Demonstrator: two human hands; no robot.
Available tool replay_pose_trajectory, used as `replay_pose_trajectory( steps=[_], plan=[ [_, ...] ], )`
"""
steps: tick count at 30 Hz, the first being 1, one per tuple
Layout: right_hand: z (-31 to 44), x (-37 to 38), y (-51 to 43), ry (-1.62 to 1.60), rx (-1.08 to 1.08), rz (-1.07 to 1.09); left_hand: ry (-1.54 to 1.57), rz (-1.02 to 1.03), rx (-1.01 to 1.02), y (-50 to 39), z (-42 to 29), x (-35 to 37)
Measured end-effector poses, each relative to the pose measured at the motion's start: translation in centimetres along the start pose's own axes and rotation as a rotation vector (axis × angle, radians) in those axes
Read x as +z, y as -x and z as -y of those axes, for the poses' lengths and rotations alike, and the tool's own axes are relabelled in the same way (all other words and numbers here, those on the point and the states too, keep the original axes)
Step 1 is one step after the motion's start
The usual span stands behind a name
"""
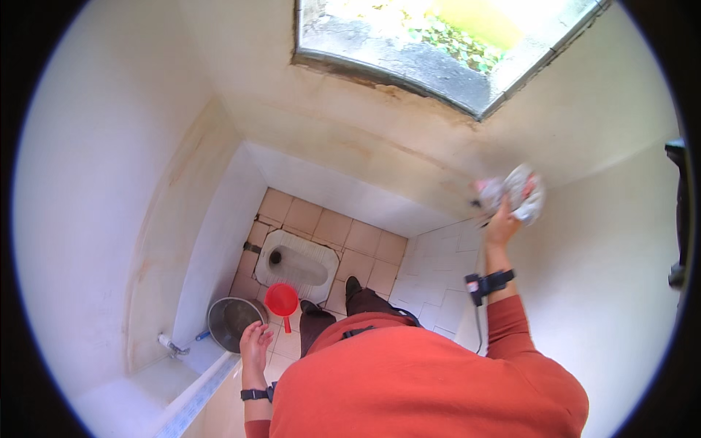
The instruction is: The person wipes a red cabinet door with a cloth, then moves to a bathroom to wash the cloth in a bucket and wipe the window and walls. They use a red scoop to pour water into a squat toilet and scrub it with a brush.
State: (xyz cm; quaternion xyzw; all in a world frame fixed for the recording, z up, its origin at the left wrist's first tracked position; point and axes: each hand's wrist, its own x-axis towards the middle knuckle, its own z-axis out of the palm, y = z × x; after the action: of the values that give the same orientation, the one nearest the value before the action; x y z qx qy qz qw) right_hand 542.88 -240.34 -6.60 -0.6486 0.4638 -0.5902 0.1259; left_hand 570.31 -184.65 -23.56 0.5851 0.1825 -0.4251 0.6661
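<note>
My right hand is raised at the right, gripping a crumpled cloth, white with reddish patches and somewhat blurred. The cloth is close to the wall near the corner; whether it touches the wall I cannot tell. Down at the lower left, my left hand holds nothing, its fingers slightly bent and apart. In the picture it lies just below a red plastic dipper and beside a round metal bucket that seems to hold water.
A white squat toilet is set in the pinkish tiled floor before my feet. A tap sticks out from the left wall. Above is an open window with a rough, damaged sill. A dark object stands at the right rim.
</note>
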Motion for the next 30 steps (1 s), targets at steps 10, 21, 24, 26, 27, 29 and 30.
replay_pose_trajectory(
  steps=[10, 21, 24, 26, 27, 29, 30],
  plan=[
    [-13.1, 4.8, 2.0, 0.972, 0.422, 0.761, -0.022, -0.126, 0.008, 2.5, 0.2, -2.2],
    [2.8, 33.0, 13.1, 0.332, 0.124, 1.097, 0.119, -0.261, 0.007, 6.8, 3.4, -4.6],
    [8.4, 38.2, 14.5, -1.042, 1.216, 0.934, 0.088, -0.288, -0.022, 7.0, 3.9, -5.2],
    [9.7, 38.1, 14.1, -1.335, 1.647, 0.739, 0.101, -0.252, -0.021, 6.7, 4.2, -5.5],
    [9.3, 36.7, 13.6, -1.42, 1.492, 0.919, 0.09, -0.299, -0.051, 6.3, 4.2, -5.5],
    [7.2, 32.2, 12.2, -1.481, 1.162, 1.198, 0.11, -0.201, -0.019, 5.3, 4.1, -5.6],
    [6.4, 29.9, 11.7, -1.271, 1.232, 1.04, 0.111, -0.182, -0.008, 4.7, 3.9, -5.6]
  ],
)
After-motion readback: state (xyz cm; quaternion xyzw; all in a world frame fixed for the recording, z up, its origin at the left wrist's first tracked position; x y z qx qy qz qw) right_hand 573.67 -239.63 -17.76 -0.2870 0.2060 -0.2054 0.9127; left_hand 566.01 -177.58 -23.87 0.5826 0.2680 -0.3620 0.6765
